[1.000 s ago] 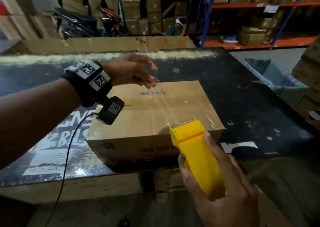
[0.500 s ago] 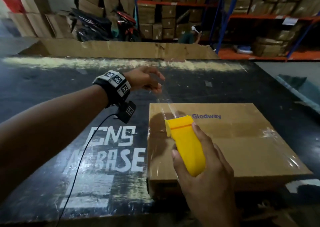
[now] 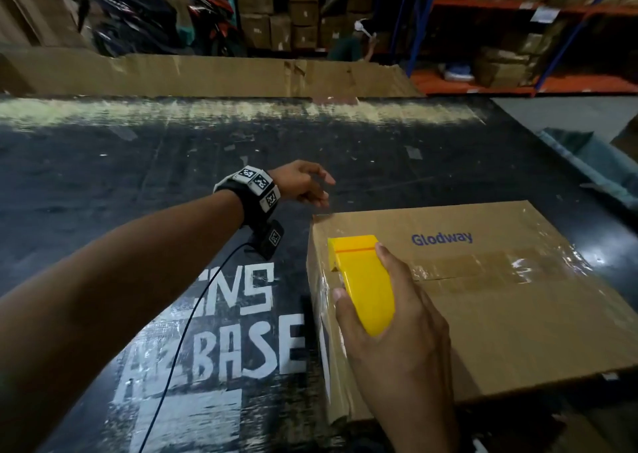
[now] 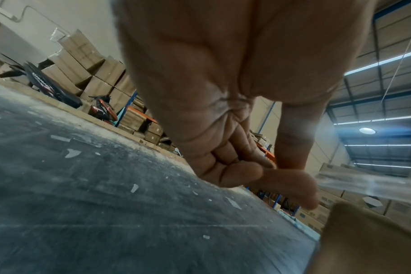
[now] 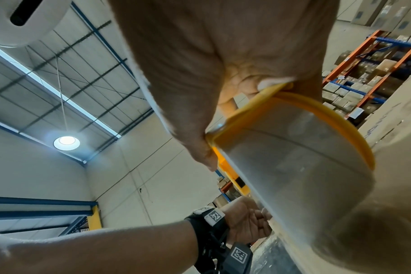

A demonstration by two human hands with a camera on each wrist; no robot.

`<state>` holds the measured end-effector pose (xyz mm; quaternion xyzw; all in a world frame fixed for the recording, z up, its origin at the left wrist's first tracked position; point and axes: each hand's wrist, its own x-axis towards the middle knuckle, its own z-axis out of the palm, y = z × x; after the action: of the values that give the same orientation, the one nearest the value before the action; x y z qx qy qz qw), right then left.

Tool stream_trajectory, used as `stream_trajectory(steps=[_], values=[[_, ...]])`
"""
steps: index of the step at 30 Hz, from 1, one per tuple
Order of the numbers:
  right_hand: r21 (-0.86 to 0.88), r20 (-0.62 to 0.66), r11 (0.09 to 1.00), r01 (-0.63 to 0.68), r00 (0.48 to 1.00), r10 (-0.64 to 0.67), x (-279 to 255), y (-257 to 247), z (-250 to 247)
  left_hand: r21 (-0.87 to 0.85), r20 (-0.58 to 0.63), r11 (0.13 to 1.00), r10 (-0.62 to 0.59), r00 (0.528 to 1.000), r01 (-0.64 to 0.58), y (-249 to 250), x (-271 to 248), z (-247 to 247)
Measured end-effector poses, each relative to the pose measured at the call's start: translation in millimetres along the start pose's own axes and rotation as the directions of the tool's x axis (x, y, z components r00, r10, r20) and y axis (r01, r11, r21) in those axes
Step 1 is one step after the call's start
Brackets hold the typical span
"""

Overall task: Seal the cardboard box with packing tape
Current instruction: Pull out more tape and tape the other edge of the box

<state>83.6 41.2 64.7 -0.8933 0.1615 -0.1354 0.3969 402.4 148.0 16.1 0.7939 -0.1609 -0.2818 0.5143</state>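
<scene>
A brown cardboard box [image 3: 483, 314] marked "Glodway" lies on the black table [image 3: 172, 176], with clear tape [image 3: 500, 266] shining along its top seam. My right hand [image 3: 360, 273] grips a yellow tape dispenser [image 3: 366, 280] held over the box's left end. The right wrist view shows the dispenser's clear tape roll [image 5: 293, 166] close against the box [image 5: 399, 120]. My left hand [image 3: 312, 190] hovers just beyond the box's far left corner. In the left wrist view its thumb and forefinger [image 4: 291, 174] pinch the end of a clear tape strip [image 4: 364, 185] above the box [image 4: 364, 241].
White painted letters [image 3: 224, 332] mark the table left of the box. A long flattened cardboard sheet [image 3: 207, 73] lines the table's far edge. Behind it stand stacked cartons [image 3: 293, 14], a motorbike [image 3: 207, 14] and orange-and-blue racks [image 3: 518, 38]. A cable [image 3: 179, 349] hangs from my left wrist.
My right hand has brought the dispenser down onto the box's left end. My left hand has dropped to the box's far left corner, still pinching the tape, and the stretched strip is shorter.
</scene>
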Motion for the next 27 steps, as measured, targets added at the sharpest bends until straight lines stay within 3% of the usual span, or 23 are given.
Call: stream_trajectory(steps=[6,9,11,13,16,18,21,27], values=[[-0.052,-0.001,0.998,-0.032,0.999,0.032,-1,-3,7,0.103,0.128,0.993,0.044,0.991,-0.058,-38,5,5],[-0.073,-0.006,0.997,-0.035,0.999,0.035,-3,-4,9,0.401,0.079,0.898,0.166,0.983,-0.184,-42,-4,1],[-0.082,-0.003,0.996,-0.032,0.999,0.032,-4,-5,8,0.442,0.027,0.852,0.300,0.954,-0.280,-44,-16,0],[-0.092,0.004,0.995,-0.028,1.000,0.029,-4,-5,8,0.340,-0.008,0.856,0.417,0.909,-0.389,-45,-32,5],[-0.095,0.010,0.995,-0.024,1.000,0.025,-3,-6,8,0.342,0.084,0.778,0.533,0.842,-0.527,-45,-58,26],[-0.107,0.023,0.994,-0.017,1.000,0.019,-2,-5,8,0.436,0.194,0.689,0.556,0.808,-0.578,-50,-66,39],[-0.135,0.028,0.991,-0.002,1.000,0.006,0,-5,8,0.507,0.246,0.602,0.585,0.773,-0.617,-59,-65,42],[-0.167,0.088,0.986,-0.005,0.996,0.020,-17,-4,-6,0.544,0.249,0.579,0.580,0.776,-0.607,-58,-62,39]])
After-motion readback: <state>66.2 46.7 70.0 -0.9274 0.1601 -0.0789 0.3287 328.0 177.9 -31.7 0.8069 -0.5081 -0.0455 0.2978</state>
